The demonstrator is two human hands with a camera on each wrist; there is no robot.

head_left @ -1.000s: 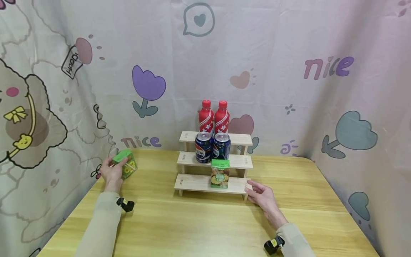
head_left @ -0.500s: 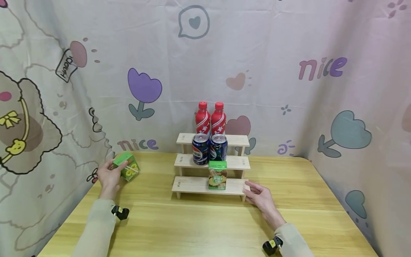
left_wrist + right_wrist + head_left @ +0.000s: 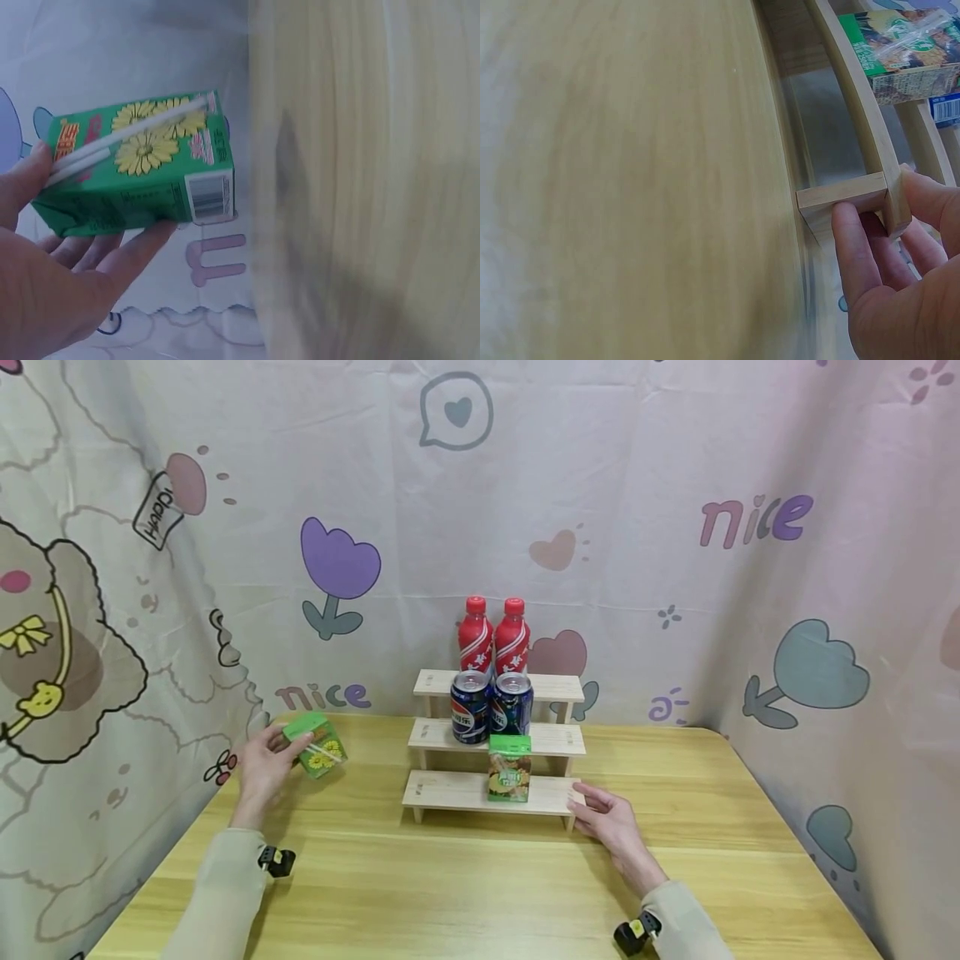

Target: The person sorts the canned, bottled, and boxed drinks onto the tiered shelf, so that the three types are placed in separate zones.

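At the left of the table, my left hand [image 3: 264,767] holds a green drink carton [image 3: 322,747] between thumb and fingers. Yellow flowers and a white straw show on the carton [image 3: 142,161] in the left wrist view, where it is tilted and appears raised off the table. My right hand [image 3: 613,821] grips the right end of the lowest step of a wooden three-step shelf [image 3: 450,790]. In the right wrist view, the thumb lies on top of the board [image 3: 866,120] and fingers touch its leg [image 3: 844,193]. A second green-topped carton [image 3: 509,768] stands upright on that step.
Two dark blue cans [image 3: 470,708] stand side by side on the middle step. Behind them, two red bottles [image 3: 476,635] occupy the top step. A patterned cloth [image 3: 637,460] hangs behind and beside the wooden table [image 3: 450,893].
My left hand has shifted slightly right with the carton, which has turned so more of its flowered face shows. The right hand stays on the shelf. The head view has shifted a little.
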